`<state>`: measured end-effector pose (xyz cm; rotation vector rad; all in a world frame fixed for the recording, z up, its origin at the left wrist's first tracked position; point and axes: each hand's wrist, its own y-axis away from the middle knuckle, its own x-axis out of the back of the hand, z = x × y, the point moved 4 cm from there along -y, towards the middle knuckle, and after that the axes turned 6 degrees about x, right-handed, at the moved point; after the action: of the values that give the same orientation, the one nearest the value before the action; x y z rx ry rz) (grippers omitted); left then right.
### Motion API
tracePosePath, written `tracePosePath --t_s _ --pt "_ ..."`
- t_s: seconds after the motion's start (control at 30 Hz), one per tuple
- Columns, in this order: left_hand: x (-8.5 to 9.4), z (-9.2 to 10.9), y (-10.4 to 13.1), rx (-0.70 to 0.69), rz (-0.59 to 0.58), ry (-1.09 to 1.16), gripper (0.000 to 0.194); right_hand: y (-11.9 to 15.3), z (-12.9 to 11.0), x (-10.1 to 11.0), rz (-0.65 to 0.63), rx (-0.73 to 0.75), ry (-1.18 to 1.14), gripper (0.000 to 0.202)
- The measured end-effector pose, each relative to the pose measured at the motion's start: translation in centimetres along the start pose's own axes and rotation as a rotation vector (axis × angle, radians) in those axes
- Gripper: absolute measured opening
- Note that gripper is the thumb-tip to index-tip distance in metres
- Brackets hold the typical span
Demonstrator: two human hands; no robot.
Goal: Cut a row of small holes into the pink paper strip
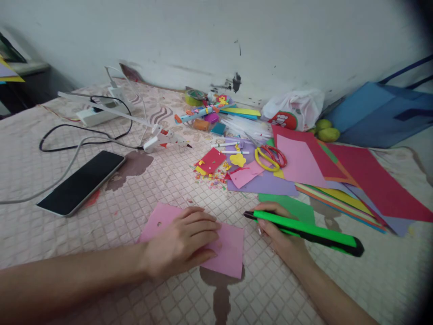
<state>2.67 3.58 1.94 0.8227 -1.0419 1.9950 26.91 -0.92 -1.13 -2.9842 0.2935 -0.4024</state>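
Observation:
A pink piece of paper [232,253] lies on the quilted table cover at the near middle, with a small hole near its left end. Resting flat across its middle is my left hand [184,237], fingers stretched out and hiding part of the sheet. To the right of the paper, my right hand [275,228] grips a green and black utility knife [311,232]. The knife's dark front end points left, a little above the paper's right corner and apart from it. Whether a blade is out, I cannot tell.
A phone [83,183] and a white glue gun [165,139] with cables lie to the left. Beyond the paper are small scraps [211,178], scissors [270,158] and coloured sheets [379,176]. A blue bag [379,113] stands at the back right.

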Motion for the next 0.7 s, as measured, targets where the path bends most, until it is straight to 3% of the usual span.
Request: tracePosePath --t_s 0.2,0.7 --pt "-0.6 0.1 -0.3 -0.04 -0.015 0.015 0.015 -0.5 1.1 0.0 0.066 -0.129 -0.177 0.015" --pt "-1.0 0.1 -0.4 0.007 -0.086 0.049 0.026 -1.7 0.6 -0.4 0.107 -0.136 -0.257 0.015"
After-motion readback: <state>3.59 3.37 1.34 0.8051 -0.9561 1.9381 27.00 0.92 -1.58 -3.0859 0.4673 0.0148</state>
